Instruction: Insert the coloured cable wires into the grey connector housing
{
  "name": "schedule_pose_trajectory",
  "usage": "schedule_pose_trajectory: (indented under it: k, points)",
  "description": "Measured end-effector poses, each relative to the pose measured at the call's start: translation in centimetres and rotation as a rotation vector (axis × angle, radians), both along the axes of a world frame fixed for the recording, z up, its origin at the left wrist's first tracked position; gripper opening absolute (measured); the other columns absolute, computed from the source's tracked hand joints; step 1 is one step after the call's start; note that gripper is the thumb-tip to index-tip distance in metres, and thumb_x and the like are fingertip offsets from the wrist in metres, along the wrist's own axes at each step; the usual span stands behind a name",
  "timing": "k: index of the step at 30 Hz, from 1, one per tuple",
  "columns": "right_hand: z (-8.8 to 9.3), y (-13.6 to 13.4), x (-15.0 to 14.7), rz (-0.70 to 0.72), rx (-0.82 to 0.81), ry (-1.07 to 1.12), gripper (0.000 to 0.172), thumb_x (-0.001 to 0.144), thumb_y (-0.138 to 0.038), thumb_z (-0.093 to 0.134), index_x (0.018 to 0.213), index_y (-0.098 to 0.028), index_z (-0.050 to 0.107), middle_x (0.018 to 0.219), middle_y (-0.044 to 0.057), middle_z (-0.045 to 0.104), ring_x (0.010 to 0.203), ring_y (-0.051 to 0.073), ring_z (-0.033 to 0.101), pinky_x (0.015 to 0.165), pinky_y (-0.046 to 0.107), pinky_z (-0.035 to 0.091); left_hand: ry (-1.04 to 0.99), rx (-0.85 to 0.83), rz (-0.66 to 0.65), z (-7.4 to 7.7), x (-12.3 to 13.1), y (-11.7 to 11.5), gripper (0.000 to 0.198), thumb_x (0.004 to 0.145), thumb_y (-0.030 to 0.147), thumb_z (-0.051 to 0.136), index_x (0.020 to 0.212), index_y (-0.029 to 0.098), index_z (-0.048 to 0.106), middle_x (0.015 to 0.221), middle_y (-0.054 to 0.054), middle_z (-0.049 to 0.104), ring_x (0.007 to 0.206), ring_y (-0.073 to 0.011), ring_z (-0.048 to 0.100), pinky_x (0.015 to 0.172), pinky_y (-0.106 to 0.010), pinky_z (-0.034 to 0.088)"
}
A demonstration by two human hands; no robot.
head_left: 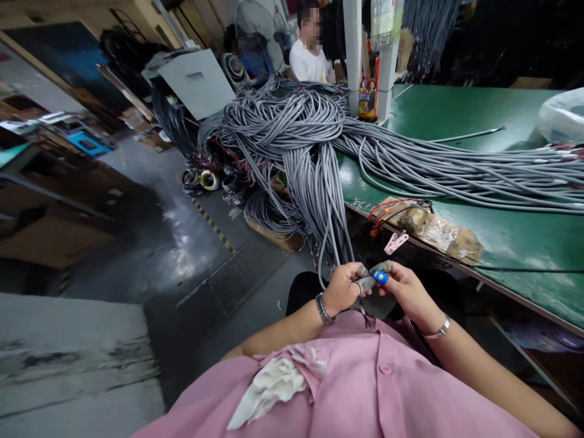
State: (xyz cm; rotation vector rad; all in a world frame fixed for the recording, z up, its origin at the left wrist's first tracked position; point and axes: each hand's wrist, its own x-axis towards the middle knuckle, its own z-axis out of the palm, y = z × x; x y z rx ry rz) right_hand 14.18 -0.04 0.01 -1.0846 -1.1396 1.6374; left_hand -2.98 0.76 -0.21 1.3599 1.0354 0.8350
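My left hand [343, 291] and my right hand [406, 289] meet in front of my pink shirt, fingertips almost touching. Several fingers wear grey finger covers, and a blue cover [380, 278] sits on one right fingertip. Both hands are closed in a pinch on the end of a grey cable, its small wires mostly hidden by the fingers. Thin dark wire ends [366, 319] hang just below. Beside my left hand, grey cable [320, 267] drops from a big bundle [314, 176] draped over the table edge.
The green table [524, 237] carries long grey cables [438, 164]. At its edge are a taped wooden block [438, 231] with red and black leads and a pink clip [396, 243]. A white post [351, 55] rises from it. A person in white [310, 61] is behind. Grey cabinet [196, 82] stands left.
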Motion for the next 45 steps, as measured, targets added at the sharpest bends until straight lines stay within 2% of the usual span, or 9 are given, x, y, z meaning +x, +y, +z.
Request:
schedule_pose_trajectory:
  k: [5,12,17,20,23,28,35,39,45]
  points:
    - [-0.4,-0.3,0.3,-0.045,-0.083,0.099,0.029,0.070,-0.042,0.079,0.076,-0.017,0.064,0.070,0.001,0.064,0.057,0.010,0.053,0.054,0.023,0.043,-0.166,-0.097,0.147,-0.1,0.4,-0.1,0.025,0.078,0.036,0.069,0.072,0.013,0.060,0.060,-0.002,0.063,0.052,-0.0102,0.057,0.052,-0.021,0.047]
    - [-1.8,-0.4,0.8,-0.247,-0.241,0.297,0.031,0.066,-0.040,0.082,0.072,-0.018,0.060,0.056,-0.005,0.052,0.046,0.007,0.039,0.048,0.022,0.037,-0.003,-0.019,-0.150,0.4,0.8,-0.5,0.023,0.076,0.033,0.072,0.074,0.013,0.060,0.059,-0.002,0.063,0.051,-0.0099,0.057,0.050,-0.019,0.044]
    - [-2.1,-0.1,2.0,-0.412,-0.241,0.376,0.032,0.073,-0.046,0.077,0.075,-0.020,0.059,0.061,-0.005,0.050,0.048,0.007,0.038,0.049,0.022,0.039,-0.040,-0.057,-0.019,0.5,0.4,-0.4,0.027,0.077,0.036,0.071,0.072,0.013,0.058,0.060,-0.002,0.063,0.050,-0.0095,0.056,0.050,-0.020,0.045]
    - [-1.8,-0.7,1.9,-0.252,-0.260,0.322,0.041,0.077,-0.059,0.067,0.080,-0.019,0.062,0.069,-0.001,0.057,0.050,0.008,0.043,0.049,0.024,0.041,-0.072,-0.081,0.069,0.1,0.3,-0.3,0.028,0.077,0.037,0.071,0.074,0.014,0.057,0.061,-0.002,0.064,0.052,-0.0100,0.057,0.051,-0.020,0.046]
    - [-1.6,-1.4,0.8,-0.094,-0.198,0.223,0.038,0.078,-0.054,0.070,0.076,-0.018,0.058,0.064,-0.002,0.055,0.050,0.009,0.044,0.050,0.024,0.039,-0.044,-0.026,0.052,-0.4,0.5,-0.4,0.025,0.077,0.035,0.071,0.075,0.014,0.058,0.063,-0.002,0.064,0.055,-0.0106,0.059,0.053,-0.020,0.046]
    - [-1.6,-1.2,0.3,-0.082,-0.051,0.057,0.030,0.079,-0.045,0.072,0.076,-0.019,0.057,0.057,-0.005,0.052,0.049,0.008,0.042,0.049,0.023,0.034,0.035,0.063,-0.107,-0.2,0.3,-0.2,0.024,0.078,0.033,0.071,0.075,0.013,0.058,0.065,-0.004,0.066,0.057,-0.0119,0.061,0.055,-0.021,0.047]
    - [-0.3,-0.6,1.3,0.029,0.105,-0.061,0.028,0.081,-0.044,0.070,0.084,-0.018,0.061,0.070,0.000,0.061,0.059,0.012,0.054,0.057,0.026,0.044,0.038,-0.108,-0.373,2.1,-0.5,1.1,0.040,0.078,0.050,0.069,0.075,0.011,0.064,0.064,-0.007,0.068,0.054,-0.0126,0.061,0.054,-0.023,0.048]
    - [0.0,-0.7,1.0,-0.035,0.076,-0.037,0.025,0.080,-0.041,0.070,0.082,-0.018,0.063,0.069,0.000,0.061,0.059,0.011,0.053,0.057,0.026,0.043,-0.021,-0.117,-0.241,2.3,0.0,0.7,0.043,0.079,0.052,0.067,0.070,0.011,0.064,0.061,-0.006,0.067,0.052,-0.0116,0.060,0.051,-0.021,0.045]
    - [-1.2,-1.3,0.6,-0.128,-0.057,0.103,0.018,0.076,-0.029,0.071,0.070,-0.018,0.059,0.055,-0.004,0.052,0.051,0.009,0.042,0.051,0.023,0.033,-0.096,-0.055,-0.001,1.1,0.6,-0.3,0.041,0.085,0.048,0.060,0.069,0.011,0.065,0.062,-0.007,0.067,0.057,-0.0121,0.060,0.056,-0.022,0.045]
